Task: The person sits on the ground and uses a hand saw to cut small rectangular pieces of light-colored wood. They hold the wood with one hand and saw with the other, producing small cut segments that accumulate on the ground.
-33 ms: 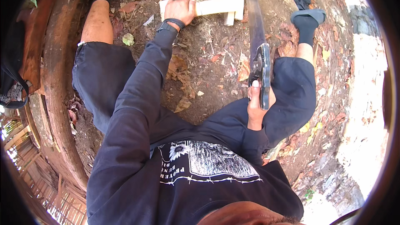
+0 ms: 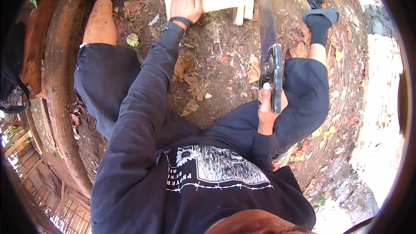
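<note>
A pale wooden stick (image 2: 225,1) lies on the dirt ground (image 2: 216,73) at the far end of my reach, squared off and light in colour. My left hand (image 2: 186,8) is wrapped over its near end, fingers curled down around it in a closed grip, so the free length of the stick runs out to the right of my knuckles. A short pale wood offcut (image 2: 238,16) sits against the stick's far right end, pointing back toward me, well right of those fingers. A dark wristband (image 2: 181,21) circles my left wrist just behind the hand.

My right hand (image 2: 265,108) is closed tight around the dark handle of a machete (image 2: 269,47). The thumb lies along the handle's top. From my fingers the long grey blade runs straight away from me, its tip passing just right of the stick's far end. I cannot tell whether the blade touches the wood.

Dry leaves (image 2: 187,71) and wood chips litter the ground between my two hands. My bare knees in dark shorts (image 2: 104,82) flank both arms, and a curved wooden beam (image 2: 56,82) runs beyond my left elbow.
</note>
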Demonstrator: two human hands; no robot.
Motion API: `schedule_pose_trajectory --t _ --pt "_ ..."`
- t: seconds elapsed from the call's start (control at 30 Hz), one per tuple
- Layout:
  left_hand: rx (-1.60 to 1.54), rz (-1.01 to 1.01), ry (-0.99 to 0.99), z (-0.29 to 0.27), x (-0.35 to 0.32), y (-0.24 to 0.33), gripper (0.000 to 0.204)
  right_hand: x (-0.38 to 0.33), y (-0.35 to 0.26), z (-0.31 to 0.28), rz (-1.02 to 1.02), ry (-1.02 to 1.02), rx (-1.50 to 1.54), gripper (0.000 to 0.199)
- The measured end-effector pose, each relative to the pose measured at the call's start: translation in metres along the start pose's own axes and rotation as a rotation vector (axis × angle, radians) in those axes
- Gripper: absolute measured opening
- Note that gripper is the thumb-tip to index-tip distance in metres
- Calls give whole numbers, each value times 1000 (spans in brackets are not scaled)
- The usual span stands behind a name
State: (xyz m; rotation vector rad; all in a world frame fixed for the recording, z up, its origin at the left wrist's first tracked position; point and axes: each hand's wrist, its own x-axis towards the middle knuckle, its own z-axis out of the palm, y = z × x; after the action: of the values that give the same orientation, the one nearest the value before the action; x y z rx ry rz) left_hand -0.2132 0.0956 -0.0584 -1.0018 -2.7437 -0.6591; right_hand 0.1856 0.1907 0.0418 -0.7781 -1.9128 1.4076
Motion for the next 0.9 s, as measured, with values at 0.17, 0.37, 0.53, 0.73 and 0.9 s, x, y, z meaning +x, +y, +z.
schedule_pose_trajectory --t 0.17,0.37,0.53,0.73,0.9 --pt "170 21 -61 13 1 -4 54 5 -10 1 -37 22 86 14" --pt "112 45 10 24 0 -1 52 6 -9 -1 -35 42 75 13" --pt "83 -20 43 9 1 1 50 -3 -13 -2 37 74 99 17" --pt "111 145 368 -8 -3 7 31 0 -3 -6 -22 34 100 16" --pt "75 266 152 9 -32 3 36 1 0 -10 -20 44 105 17"
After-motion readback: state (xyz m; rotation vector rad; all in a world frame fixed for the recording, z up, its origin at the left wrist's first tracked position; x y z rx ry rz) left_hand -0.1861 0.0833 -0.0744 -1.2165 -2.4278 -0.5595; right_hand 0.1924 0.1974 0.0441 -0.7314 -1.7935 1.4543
